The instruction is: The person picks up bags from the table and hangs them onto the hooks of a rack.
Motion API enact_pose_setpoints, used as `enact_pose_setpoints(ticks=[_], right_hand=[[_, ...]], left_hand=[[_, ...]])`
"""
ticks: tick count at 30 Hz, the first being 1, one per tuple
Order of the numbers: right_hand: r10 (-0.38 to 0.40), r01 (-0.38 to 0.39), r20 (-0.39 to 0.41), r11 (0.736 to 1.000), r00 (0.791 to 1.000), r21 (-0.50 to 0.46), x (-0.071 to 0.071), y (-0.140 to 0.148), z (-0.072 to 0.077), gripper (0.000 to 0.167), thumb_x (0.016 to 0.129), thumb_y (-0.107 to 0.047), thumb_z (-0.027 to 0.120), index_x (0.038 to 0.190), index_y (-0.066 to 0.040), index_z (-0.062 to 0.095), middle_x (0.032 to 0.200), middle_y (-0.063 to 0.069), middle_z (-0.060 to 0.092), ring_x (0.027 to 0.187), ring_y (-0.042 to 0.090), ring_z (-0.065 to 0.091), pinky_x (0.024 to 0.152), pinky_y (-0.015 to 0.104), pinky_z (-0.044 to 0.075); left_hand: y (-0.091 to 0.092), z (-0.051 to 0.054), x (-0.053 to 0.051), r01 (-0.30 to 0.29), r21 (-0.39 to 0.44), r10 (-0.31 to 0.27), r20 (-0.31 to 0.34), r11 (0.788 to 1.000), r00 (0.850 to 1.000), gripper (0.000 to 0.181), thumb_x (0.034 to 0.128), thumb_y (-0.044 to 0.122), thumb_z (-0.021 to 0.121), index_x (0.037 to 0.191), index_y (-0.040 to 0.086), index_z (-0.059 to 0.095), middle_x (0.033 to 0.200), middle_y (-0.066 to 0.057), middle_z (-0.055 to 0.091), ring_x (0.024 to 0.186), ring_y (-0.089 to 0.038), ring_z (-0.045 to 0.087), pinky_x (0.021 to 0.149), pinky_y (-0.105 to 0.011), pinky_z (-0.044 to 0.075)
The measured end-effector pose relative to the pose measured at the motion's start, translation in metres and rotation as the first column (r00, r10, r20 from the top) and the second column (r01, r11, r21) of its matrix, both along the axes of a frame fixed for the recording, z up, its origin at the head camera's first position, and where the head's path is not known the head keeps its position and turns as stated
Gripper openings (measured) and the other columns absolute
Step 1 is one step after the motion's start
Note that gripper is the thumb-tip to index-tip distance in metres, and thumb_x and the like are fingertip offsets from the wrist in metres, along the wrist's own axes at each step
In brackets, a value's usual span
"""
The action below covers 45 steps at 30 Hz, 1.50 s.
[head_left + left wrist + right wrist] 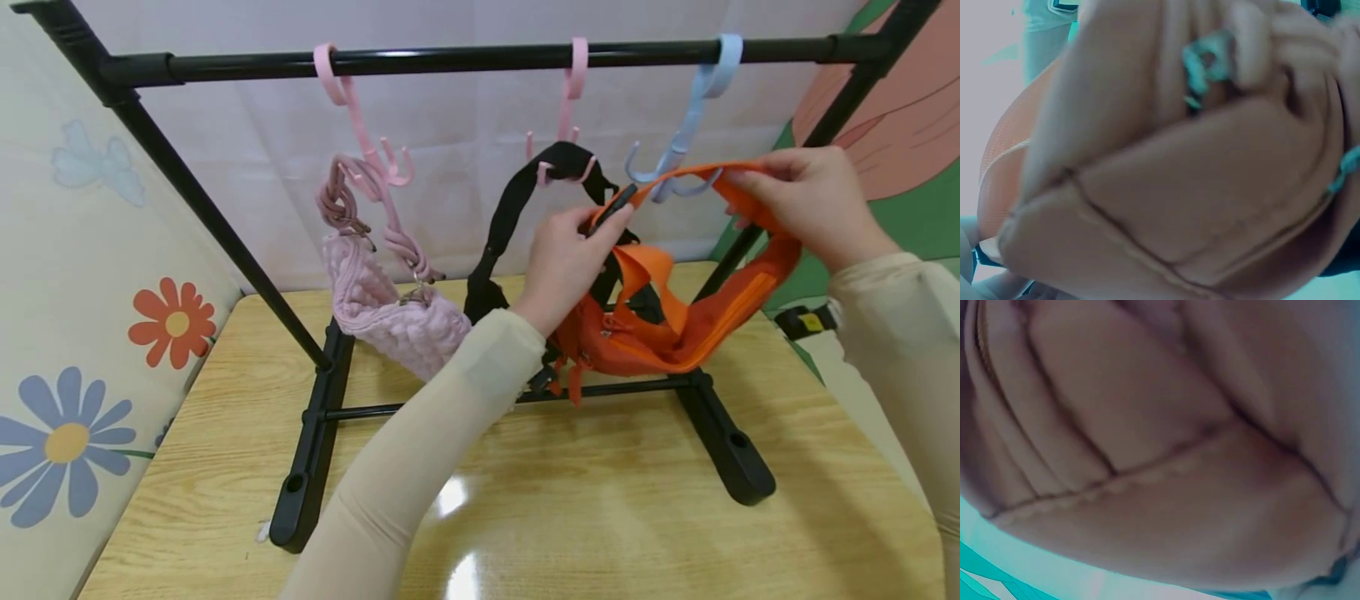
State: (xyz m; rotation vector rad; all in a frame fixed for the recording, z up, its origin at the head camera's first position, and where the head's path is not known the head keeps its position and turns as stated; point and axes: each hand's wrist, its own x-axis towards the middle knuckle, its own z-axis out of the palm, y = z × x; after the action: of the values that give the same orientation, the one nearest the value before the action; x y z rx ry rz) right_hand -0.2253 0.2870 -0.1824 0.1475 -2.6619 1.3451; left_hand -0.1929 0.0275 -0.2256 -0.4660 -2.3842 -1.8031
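An orange bag (637, 354) hangs at the right, its orange strap (738, 197) stretched between both hands. My left hand (566, 258) pinches the strap beside a black plastic piece (615, 208). At the strap's other end my right hand (813, 200) holds it between thumb and fingers. The strap crosses the prongs of a light blue hook (681, 137); whether it rests on them I cannot tell. Close, blurred bag fabric fills both wrist views: a seamed panel (1210, 187) in the left wrist view and another panel (1129, 519) in the right one.
A black rack bar (450, 60) carries the blue hook and two pink ones. On the left pink hook (360, 125) hangs a quilted pink bag (397, 321); a black strap (506, 217) loops over the middle pink hook (573, 92). The rack's feet stand on a wooden table (600, 517).
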Motion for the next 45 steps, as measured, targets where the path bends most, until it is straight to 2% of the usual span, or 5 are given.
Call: enact_pose_setpoints(ticks=[6, 14, 24, 32, 45], right_hand=[[0.016, -0.016, -0.015, 1.0, 1.0, 0.009, 0.0, -0.001, -0.004, 0.012, 0.095, -0.035, 0.062, 0.093, -0.031, 0.074, 0.069, -0.019, 0.068, 0.062, 0.0, 0.063, 0.053, 0.016, 0.047], [-0.011, 0.014, -0.045, 0.998, 0.999, 0.065, -0.001, 0.0, -0.01, 0.027, 0.094, -0.036, 0.063, 0.109, -0.017, 0.075, 0.075, -0.028, 0.065, 0.076, -0.001, 0.056, 0.06, 0.011, 0.043], [-0.001, 0.009, -0.086, 0.995, 0.996, 0.098, 0.0, -0.005, -0.018, 0.019, 0.094, -0.034, 0.065, 0.102, -0.02, 0.074, 0.072, -0.025, 0.063, 0.065, 0.007, 0.049, 0.051, 0.019, 0.039], [-0.003, 0.015, -0.103, 0.993, 0.995, 0.116, 0.0, -0.006, -0.026, 0.033, 0.094, -0.035, 0.064, 0.105, -0.005, 0.07, 0.071, -0.023, 0.062, 0.067, 0.003, 0.054, 0.056, 0.015, 0.042], [0.019, -0.01, -0.117, 0.997, 0.993, 0.076, 0.0, -0.007, -0.034, 0.041, 0.094, -0.03, 0.064, 0.12, 0.002, 0.064, 0.079, -0.024, 0.062, 0.07, -0.003, 0.058, 0.06, 0.01, 0.045]], left_hand=[[0.0, -0.002, -0.004, -0.035, -0.061, 0.034, -0.012, 0.998, 0.999, 0.034, 0.0976, 0.038, 0.059, 0.111, 0.009, 0.069, 0.086, 0.0, 0.063, 0.069, -0.013, 0.052, 0.058, -0.022, 0.04], [0.002, -0.006, -0.005, -0.044, -0.097, 0.045, 0.01, 0.994, 0.999, 0.038, 0.0976, 0.036, 0.059, 0.125, 0.01, 0.063, 0.096, 0.003, 0.062, 0.07, -0.014, 0.049, 0.058, -0.022, 0.038], [0.001, -0.012, -0.006, -0.032, -0.085, 0.032, 0.007, 0.996, 0.999, 0.039, 0.0974, 0.035, 0.06, 0.128, 0.01, 0.059, 0.095, 0.001, 0.06, 0.074, -0.014, 0.051, 0.061, -0.022, 0.042], [0.002, -0.015, -0.008, -0.041, -0.104, 0.043, 0.013, 0.994, 0.999, 0.043, 0.0969, 0.035, 0.061, 0.133, 0.012, 0.056, 0.123, 0.001, 0.061, 0.08, -0.009, 0.059, 0.068, -0.02, 0.046], [0.001, -0.02, -0.004, -0.024, -0.113, 0.028, 0.033, 0.993, 0.999, 0.047, 0.0982, 0.035, 0.058, 0.139, 0.012, 0.049, 0.116, 0.001, 0.059, 0.09, -0.011, 0.057, 0.079, -0.023, 0.046]])
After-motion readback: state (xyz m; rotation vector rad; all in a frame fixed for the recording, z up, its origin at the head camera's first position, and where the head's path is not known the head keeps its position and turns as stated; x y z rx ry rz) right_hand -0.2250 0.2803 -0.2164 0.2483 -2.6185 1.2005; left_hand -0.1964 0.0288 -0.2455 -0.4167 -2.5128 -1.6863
